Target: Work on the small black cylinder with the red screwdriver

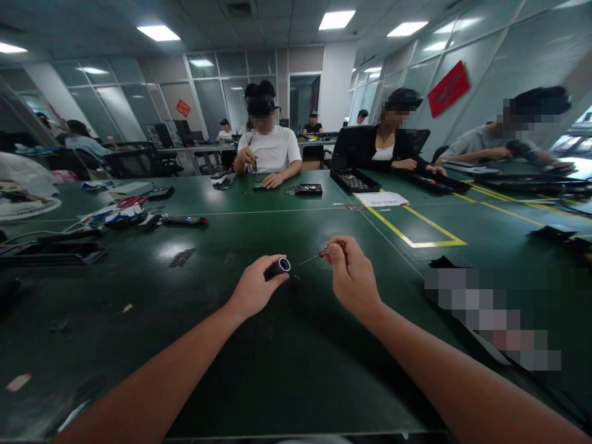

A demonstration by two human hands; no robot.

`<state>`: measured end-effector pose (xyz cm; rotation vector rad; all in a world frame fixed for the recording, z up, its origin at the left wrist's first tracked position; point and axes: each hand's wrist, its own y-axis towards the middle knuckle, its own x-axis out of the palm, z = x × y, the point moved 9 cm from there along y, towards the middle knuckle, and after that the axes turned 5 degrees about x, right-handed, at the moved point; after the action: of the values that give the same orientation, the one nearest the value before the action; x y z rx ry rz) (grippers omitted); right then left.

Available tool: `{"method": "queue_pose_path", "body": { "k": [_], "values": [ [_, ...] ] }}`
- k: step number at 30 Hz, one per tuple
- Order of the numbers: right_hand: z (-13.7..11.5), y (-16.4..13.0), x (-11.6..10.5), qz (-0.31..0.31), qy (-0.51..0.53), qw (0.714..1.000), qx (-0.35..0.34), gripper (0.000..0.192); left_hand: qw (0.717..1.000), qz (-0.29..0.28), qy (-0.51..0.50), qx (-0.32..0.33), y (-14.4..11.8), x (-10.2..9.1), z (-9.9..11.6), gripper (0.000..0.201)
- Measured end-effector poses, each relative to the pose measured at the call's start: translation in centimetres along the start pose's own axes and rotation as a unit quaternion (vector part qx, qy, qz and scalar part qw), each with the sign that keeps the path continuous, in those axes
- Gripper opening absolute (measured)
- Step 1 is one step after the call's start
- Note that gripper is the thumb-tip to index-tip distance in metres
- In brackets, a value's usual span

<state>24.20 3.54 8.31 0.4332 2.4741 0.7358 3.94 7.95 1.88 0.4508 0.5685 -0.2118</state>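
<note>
My left hand (253,288) holds a small black cylinder with a pale ring at its open end (280,266), just above the green table (194,333). My right hand (352,273) grips a thin screwdriver with a red handle (317,255). Its metal tip points left toward the cylinder's open end and stops a short gap away. Both forearms reach in from the bottom edge.
Black trays and cables (50,246), a red-handled tool and a pen-like tool (184,220) lie at the left. A yellow taped rectangle (411,228) and a paper sheet (382,198) are to the right. Three people work across the table with black trays (354,180).
</note>
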Motion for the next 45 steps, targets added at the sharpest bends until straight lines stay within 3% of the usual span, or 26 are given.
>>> {"method": "queue_pose_path", "body": {
  "k": [5, 10, 12, 18, 24, 31, 34, 37, 41, 43, 45],
  "values": [
    [0.2, 0.0, 0.0, -0.003, 0.018, 1.000, 0.010, 0.021, 0.996, 0.013, -0.069, -0.047, -0.1, -0.1, -0.8, 0.045],
    [0.5, 0.1, 0.0, -0.008, 0.024, 1.000, 0.018, 0.023, 0.996, -0.006, -0.010, -0.092, -0.4, -0.6, -0.2, 0.047],
    [0.4, 0.2, 0.0, -0.011, 0.029, 0.999, 0.019, 0.023, 0.994, -0.027, 0.034, -0.105, -0.3, -0.5, 0.1, 0.040],
    [0.3, 0.0, 0.5, -0.031, 0.046, 0.998, 0.026, 0.021, 0.986, -0.098, 0.122, -0.055, 0.7, 0.9, 1.4, 0.018],
    [0.0, 0.0, 0.3, -0.030, 0.047, 0.998, 0.023, 0.020, 0.961, -0.198, 0.191, -0.041, 0.8, 3.6, 0.7, 0.030],
    [0.3, -0.2, 0.7, -0.039, 0.057, 0.997, 0.030, 0.021, 0.953, -0.202, 0.223, -0.044, 1.2, 3.5, 0.6, 0.019],
    [0.3, -0.2, 0.7, -0.041, 0.055, 0.997, 0.033, 0.021, 0.965, -0.189, 0.167, -0.077, 1.2, 1.8, 0.0, 0.024],
    [0.2, -0.2, 0.7, -0.048, 0.061, 0.996, 0.036, 0.022, 0.974, -0.156, 0.092, -0.134, 1.0, -1.4, -1.3, 0.032],
    [0.1, -0.1, 0.8, -0.059, 0.056, 0.996, 0.032, 0.022, 0.978, -0.036, 0.020, -0.204, 0.1, -8.3, -3.7, 0.044],
    [0.2, -0.2, 0.9, -0.062, 0.057, 0.996, 0.036, 0.022, 0.967, 0.036, -0.040, -0.250, -1.2, -12.0, -5.6, 0.047],
    [0.4, -0.2, 1.0, -0.063, 0.061, 0.995, 0.039, 0.022, 0.948, 0.111, -0.094, -0.284, -2.8, -15.8, -7.7, 0.038]
  ]
}}
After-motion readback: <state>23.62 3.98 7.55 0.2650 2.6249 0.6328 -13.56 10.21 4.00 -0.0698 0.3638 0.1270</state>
